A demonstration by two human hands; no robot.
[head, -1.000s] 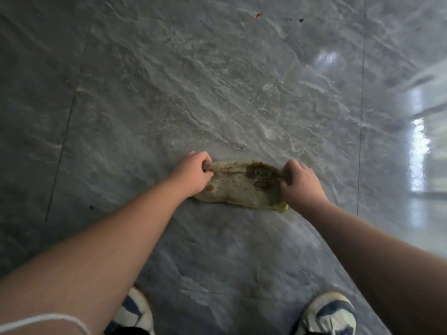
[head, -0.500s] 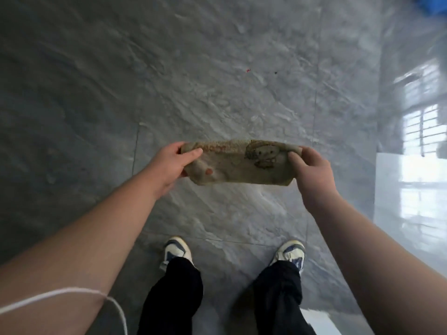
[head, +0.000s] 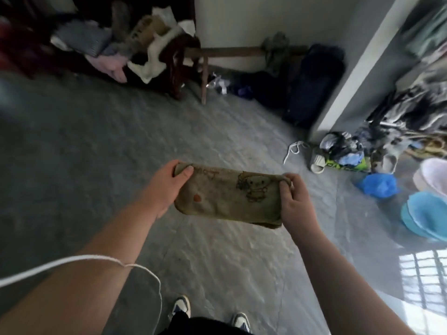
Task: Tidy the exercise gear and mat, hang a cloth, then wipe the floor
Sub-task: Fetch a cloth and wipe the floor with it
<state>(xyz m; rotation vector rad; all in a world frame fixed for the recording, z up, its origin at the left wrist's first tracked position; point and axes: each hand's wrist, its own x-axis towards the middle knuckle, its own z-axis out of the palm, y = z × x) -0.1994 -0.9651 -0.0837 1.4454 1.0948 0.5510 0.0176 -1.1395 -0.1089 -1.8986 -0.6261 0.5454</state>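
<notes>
No legible text is carried by anything in view.

A drawn cartoon figure and a row of reddish marks along the upper edge are borne by the cloth [head: 227, 198], but the marks are too blurred to be read as letters. Dark lettering is printed on a green package [head: 348, 165] lying on the floor among the clutter at the right, and it cannot be made out either. Faint dark markings are seen on a tan item [head: 145, 30] in the pile at the upper left; no word can be read there.
</notes>
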